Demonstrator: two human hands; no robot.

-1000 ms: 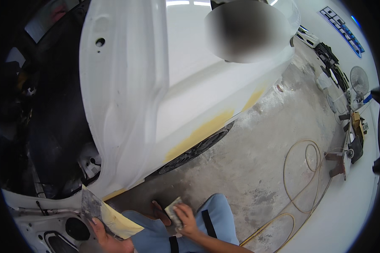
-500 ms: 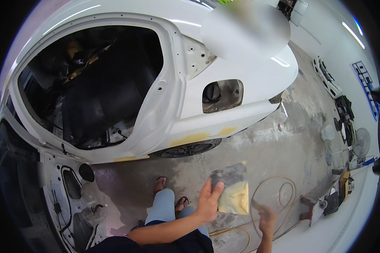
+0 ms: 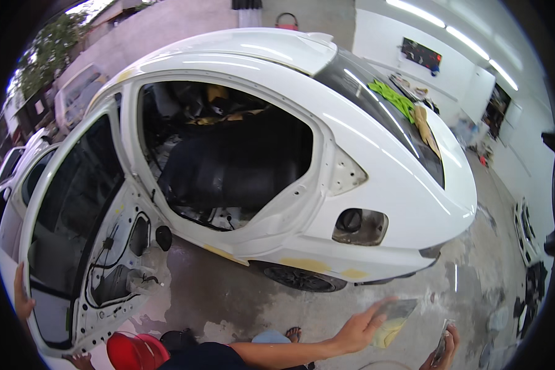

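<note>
My left hand (image 3: 359, 328) is closed on the edge of a flat plate (image 3: 402, 308), dark grey with a yellow filler-like layer on its lower part. To its right, at the lower edge, my right hand (image 3: 448, 351) grips a thin, flat grey spreader (image 3: 440, 343), partly hidden by the fingers. Both hands are held over the concrete floor, apart from the car. Beyond them stands a white car (image 3: 407, 216) with yellowish patches (image 3: 305, 265) low on its rear side, above the rear wheel (image 3: 302, 280).
The car's rear door (image 3: 114, 246) stands open at the left, another person's hand (image 3: 23, 299) on its edge. A second hand (image 3: 78, 359) and a red rounded thing (image 3: 135, 353) are below. A green cloth (image 3: 391, 98) lies on the car's rear. Parts lean along the right wall.
My view has tilted up and shows more of the car and the open door. My left hand with the plate appears lower and farther right. The other person's hands and the red thing have come into view.
</note>
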